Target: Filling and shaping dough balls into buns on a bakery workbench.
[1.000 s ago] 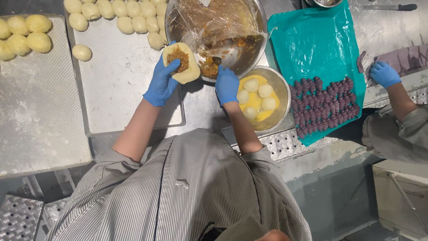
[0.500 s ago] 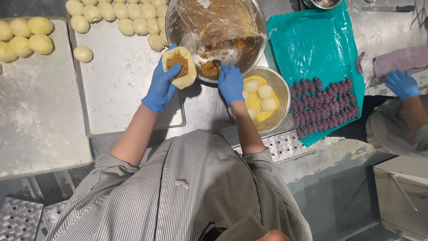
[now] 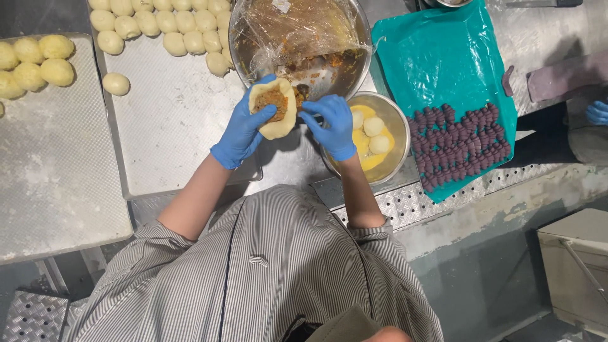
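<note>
The left hand [image 3: 244, 134], in a blue glove, cups a flattened round of pale dough [image 3: 273, 109] above the steel worktop [image 3: 288, 161], just in front of the large steel bowl [image 3: 301, 44]; its fingers are curled around the wrapper's underside and grip it. A mound of brown filling [image 3: 272, 100] sits at the centre of the dough. The right hand [image 3: 330, 123], also gloved, hovers beside the wrapper with its fingers partly bent; a dark tool appears to lie under them, but whether they clasp it cannot be told. The large bowl, half covered with plastic film, holds more of the brown filling. A smaller steel bowl [image 3: 396, 120] near the worktop's front edge holds round yolk-like balls in yellow liquid. A perforated tray [image 3: 171, 133] to the left carries rows of dough balls [image 3: 164, 25] along its far edge, and a second tray [image 3: 50, 158] carries yellower balls [image 3: 35, 60] at its far left corner. A teal sheet [image 3: 443, 57] bears purple pieces [image 3: 459, 149]. Another person's gloved hand [image 3: 596, 113] shows at the right edge. To do this step well, the filling is best kept centred and clear of the wrapper's rim, the cupping fingers should support without squeezing, and the rim should stay clean so that it can seal.
</note>
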